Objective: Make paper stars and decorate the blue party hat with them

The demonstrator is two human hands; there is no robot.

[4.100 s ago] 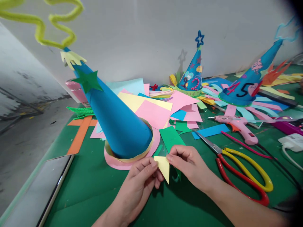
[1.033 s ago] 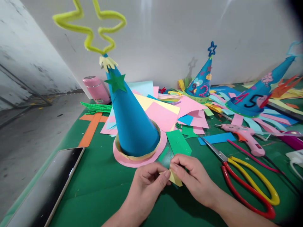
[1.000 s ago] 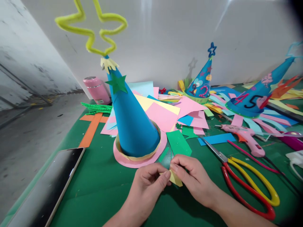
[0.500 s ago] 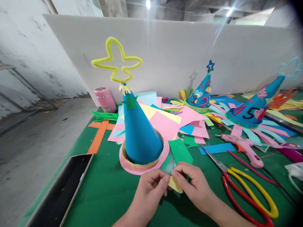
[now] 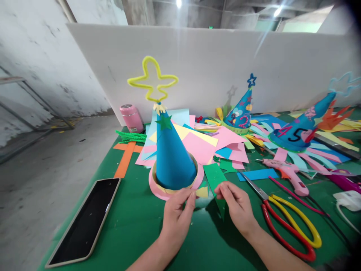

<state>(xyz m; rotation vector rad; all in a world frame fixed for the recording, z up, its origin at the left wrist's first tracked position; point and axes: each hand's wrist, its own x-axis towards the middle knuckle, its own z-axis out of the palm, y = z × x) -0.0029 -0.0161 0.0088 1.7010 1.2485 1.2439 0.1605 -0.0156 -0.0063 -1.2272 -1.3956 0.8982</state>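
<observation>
A small piece of pale yellow paper [image 5: 202,192] is pinched between the thumb and index finger of my left hand [image 5: 178,214], just in front of the hat's brim. My right hand [image 5: 237,205] is apart from it, its fingertips pressed together over the near end of a green paper strip [image 5: 213,174]; what they hold, if anything, I cannot make out. Before my hands stands a blue paper cone hat [image 5: 173,162] with a pink brim [image 5: 154,188], a green star [image 5: 164,122] on its side and a yellow pipe-cleaner shape [image 5: 152,81] on top.
Scissors [image 5: 265,195] with red and yellow handles and a pink glue gun [image 5: 284,171] lie to the right. A phone [image 5: 84,222] is at the left. Behind are paper sheets [image 5: 197,145], a pink bottle [image 5: 131,118] and two decorated hats [image 5: 239,113].
My hands have moved apart. The yellow paper stays in my left hand, now near the brim, while my right hand has shifted right and away from it. The view has shifted slightly.
</observation>
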